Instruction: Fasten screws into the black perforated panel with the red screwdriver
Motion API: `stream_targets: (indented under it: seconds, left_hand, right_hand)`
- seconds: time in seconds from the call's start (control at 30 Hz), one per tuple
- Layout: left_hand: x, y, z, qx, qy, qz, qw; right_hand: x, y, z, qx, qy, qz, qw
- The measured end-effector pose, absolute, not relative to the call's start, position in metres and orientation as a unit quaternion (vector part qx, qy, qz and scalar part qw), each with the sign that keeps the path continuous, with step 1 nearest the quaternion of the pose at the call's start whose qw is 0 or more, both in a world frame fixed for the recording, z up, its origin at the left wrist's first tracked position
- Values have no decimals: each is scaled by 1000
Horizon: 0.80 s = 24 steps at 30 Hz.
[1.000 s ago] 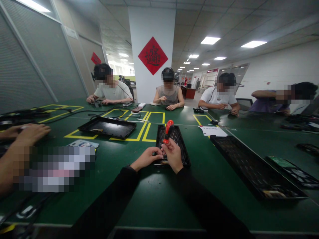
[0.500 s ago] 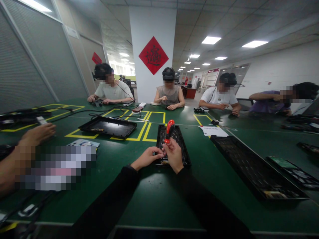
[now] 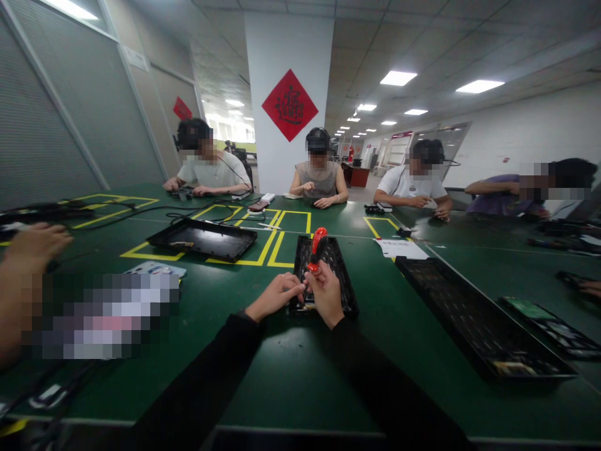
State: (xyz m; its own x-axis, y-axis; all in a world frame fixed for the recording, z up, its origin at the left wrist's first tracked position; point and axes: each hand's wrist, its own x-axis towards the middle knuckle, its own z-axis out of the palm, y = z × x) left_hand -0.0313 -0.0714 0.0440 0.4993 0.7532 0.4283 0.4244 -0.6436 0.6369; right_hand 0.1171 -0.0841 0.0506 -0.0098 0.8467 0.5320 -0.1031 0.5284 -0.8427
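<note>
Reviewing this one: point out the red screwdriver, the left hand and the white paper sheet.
Red screwdriver (image 3: 320,241): head view, handle.
Left hand (image 3: 279,293): head view, back.
White paper sheet (image 3: 402,248): head view, middle.

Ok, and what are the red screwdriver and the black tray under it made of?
The red-and-black screwdriver handle looks like glossy plastic, judging by its bright shine. The black rectangular tray seems to be moulded plastic, with thin raised walls, though painted metal is possible.
</note>
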Motion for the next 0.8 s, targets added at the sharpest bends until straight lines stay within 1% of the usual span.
stream_targets:
  seconds: [0.47, 0.53, 0.7, 0.8]
  left_hand:
    - [-29, -73, 44, 833, 381, 357, 183]
    - [-30, -73, 44, 827, 379, 365, 198]
    - [-32, -71, 41, 808, 364, 374, 274]
    - [-32, -69, 38, 812, 352, 364, 289]
  right_hand:
    - [118, -85, 50, -316, -585, 368, 651]
    - [118, -85, 50, -316, -585, 371, 648]
    - [117, -84, 49, -317, -597, 370, 637]
    - [117, -85, 49, -323, -601, 364, 634]
